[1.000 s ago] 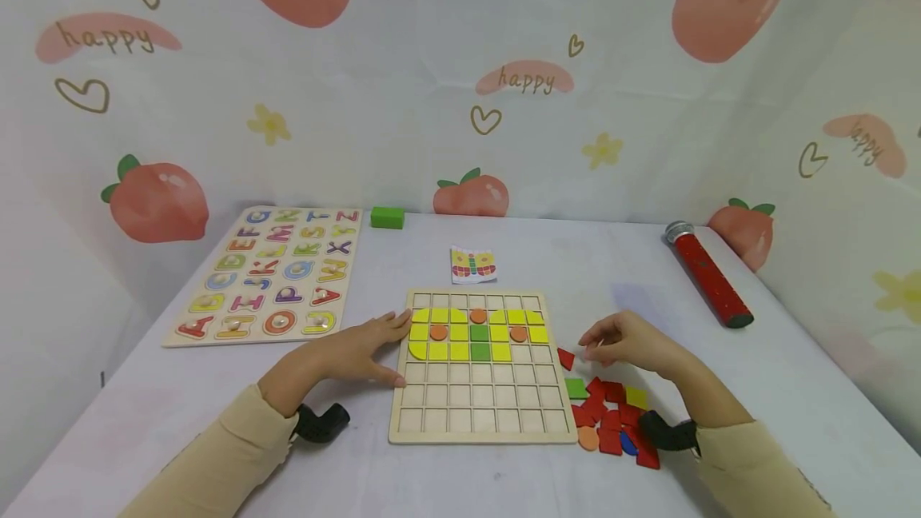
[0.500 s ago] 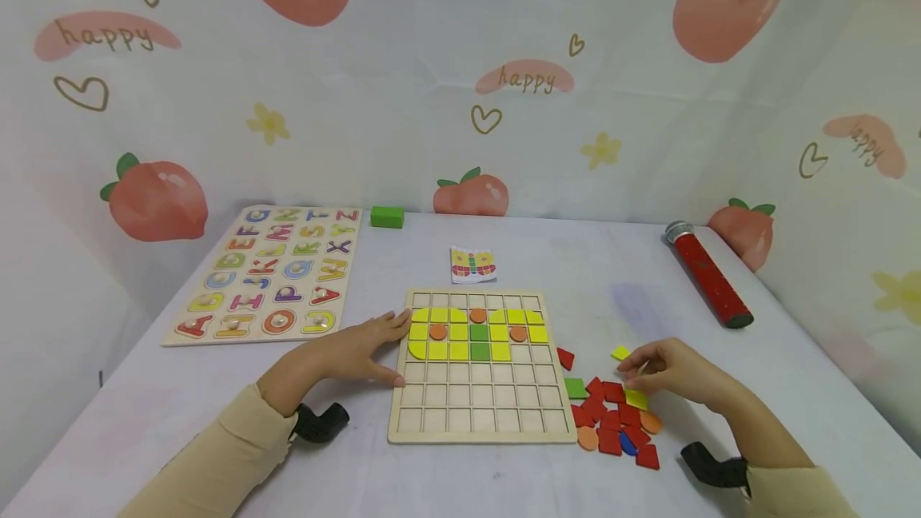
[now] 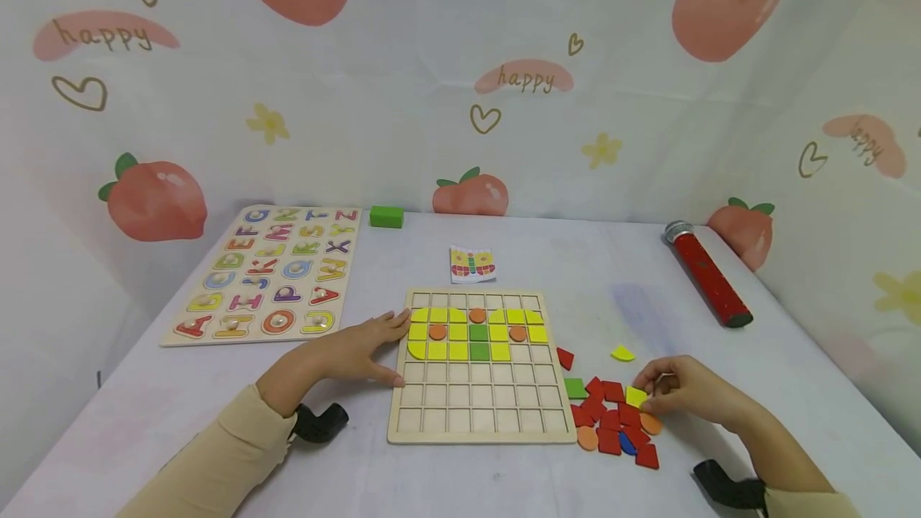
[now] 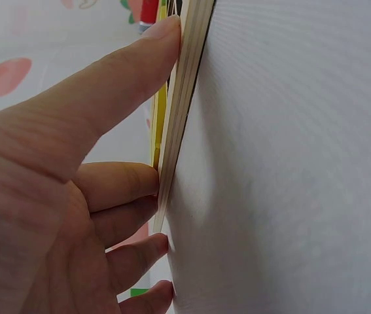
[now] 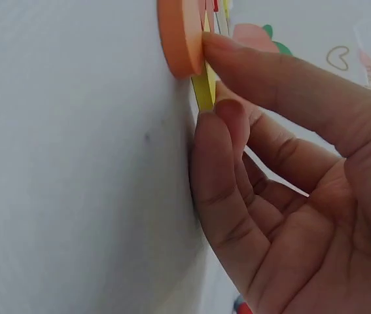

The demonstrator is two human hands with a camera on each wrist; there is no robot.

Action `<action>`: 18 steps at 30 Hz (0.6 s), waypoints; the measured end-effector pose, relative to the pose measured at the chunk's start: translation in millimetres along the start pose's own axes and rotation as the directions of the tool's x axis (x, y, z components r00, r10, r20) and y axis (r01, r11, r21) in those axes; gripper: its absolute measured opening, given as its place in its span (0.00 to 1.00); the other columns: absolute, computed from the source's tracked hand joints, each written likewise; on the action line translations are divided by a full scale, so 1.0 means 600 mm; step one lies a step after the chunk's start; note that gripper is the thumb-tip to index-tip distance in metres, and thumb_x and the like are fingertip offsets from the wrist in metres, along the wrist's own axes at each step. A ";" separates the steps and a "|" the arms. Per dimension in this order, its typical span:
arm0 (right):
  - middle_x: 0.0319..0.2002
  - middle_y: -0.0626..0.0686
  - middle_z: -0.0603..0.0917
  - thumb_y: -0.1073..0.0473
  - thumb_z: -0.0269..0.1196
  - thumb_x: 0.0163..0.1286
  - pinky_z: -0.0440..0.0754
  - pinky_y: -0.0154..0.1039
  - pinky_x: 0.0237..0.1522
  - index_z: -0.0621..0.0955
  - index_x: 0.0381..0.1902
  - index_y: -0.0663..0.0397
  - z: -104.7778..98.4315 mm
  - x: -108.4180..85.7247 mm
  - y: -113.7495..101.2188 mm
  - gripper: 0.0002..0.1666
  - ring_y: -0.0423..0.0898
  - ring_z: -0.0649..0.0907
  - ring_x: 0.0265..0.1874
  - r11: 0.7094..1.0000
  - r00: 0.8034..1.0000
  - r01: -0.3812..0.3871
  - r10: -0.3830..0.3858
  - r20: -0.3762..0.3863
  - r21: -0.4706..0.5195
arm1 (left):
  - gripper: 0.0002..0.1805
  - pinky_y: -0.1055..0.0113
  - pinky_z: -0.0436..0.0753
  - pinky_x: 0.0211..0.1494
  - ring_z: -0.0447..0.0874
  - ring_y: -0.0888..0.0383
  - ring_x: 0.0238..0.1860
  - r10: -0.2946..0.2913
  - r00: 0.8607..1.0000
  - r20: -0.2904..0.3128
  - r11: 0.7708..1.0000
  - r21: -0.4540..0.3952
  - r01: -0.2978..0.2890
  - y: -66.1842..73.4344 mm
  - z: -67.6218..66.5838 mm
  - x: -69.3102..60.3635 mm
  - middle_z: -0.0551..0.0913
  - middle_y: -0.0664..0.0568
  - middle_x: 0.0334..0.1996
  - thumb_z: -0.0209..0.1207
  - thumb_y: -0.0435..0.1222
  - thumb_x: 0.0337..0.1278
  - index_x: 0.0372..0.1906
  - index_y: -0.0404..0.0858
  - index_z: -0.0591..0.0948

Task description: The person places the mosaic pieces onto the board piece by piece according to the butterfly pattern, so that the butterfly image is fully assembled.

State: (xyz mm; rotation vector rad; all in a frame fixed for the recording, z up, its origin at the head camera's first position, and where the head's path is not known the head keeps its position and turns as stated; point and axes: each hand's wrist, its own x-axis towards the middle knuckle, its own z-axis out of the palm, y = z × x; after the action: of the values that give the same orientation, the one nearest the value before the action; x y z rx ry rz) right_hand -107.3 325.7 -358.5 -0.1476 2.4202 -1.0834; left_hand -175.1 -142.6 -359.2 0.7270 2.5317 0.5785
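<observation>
My left hand [image 3: 360, 354] lies at the left edge of a wooden grid board [image 3: 482, 420], its extended fingers and thumb touching the rim. Several yellow tiles, orange discs and two green squares fill cells in the board's upper rows. On the right, my right hand [image 3: 694, 392] pinches a yellow square tile [image 3: 635, 396] at the edge of a loose pile. The right wrist view shows that yellow tile [image 5: 203, 91] between thumb and finger, beside an orange disc [image 5: 180, 39]. Behind the hand lies a yellow rounded tile [image 3: 622, 353].
Red tiles [image 3: 609, 420], a green tile [image 3: 575, 388] and a blue piece [image 3: 627, 444] lie right of the board. A butterfly picture card [image 3: 472, 264] is behind it. An alphabet board [image 3: 269, 274], green block [image 3: 387, 217] and red microphone [image 3: 708, 274] stand farther out.
My right hand has moved right and toward me, from beside the board to the pile's yellow square. The yellow rounded tile now lies apart, behind the pile. My left hand stays put.
</observation>
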 end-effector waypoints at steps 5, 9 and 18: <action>0.31 0.52 0.75 0.57 0.69 0.56 0.74 0.28 0.27 0.77 0.42 0.69 0.001 0.000 -0.001 0.22 0.41 0.73 0.28 1.000 1.000 0.023 -0.023 0.012 0.015 | 0.52 0.48 0.50 0.74 0.40 0.48 0.75 -0.002 1.000 -0.002 1.000 -0.001 0.002 0.000 0.000 -0.002 0.48 0.54 0.75 0.66 0.56 0.43 0.72 0.41 0.56; 0.30 0.52 0.75 0.56 0.70 0.54 0.75 0.28 0.28 0.76 0.40 0.68 0.002 0.001 -0.002 0.23 0.40 0.73 0.27 0.999 0.999 0.029 -0.029 0.015 0.022 | 0.52 0.48 0.50 0.74 0.40 0.48 0.75 -0.003 1.000 0.001 1.000 0.004 0.003 0.001 0.000 -0.002 0.48 0.54 0.74 0.66 0.56 0.43 0.72 0.42 0.56; 0.32 0.53 0.79 0.56 0.66 0.59 0.80 0.29 0.34 0.76 0.40 0.67 -0.007 0.006 -0.004 0.20 0.43 0.78 0.31 0.999 0.999 0.029 -0.030 0.026 0.033 | 0.52 0.48 0.50 0.74 0.40 0.48 0.75 -0.010 1.000 0.005 1.000 0.005 0.010 -0.001 0.000 -0.001 0.47 0.55 0.75 0.66 0.56 0.43 0.72 0.43 0.55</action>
State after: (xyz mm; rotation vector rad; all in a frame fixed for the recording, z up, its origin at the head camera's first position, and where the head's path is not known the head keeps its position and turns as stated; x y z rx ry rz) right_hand -112.5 325.8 -355.9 -0.1856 2.3827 -1.1269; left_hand -175.0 -143.4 -359.6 0.7158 2.5322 0.5660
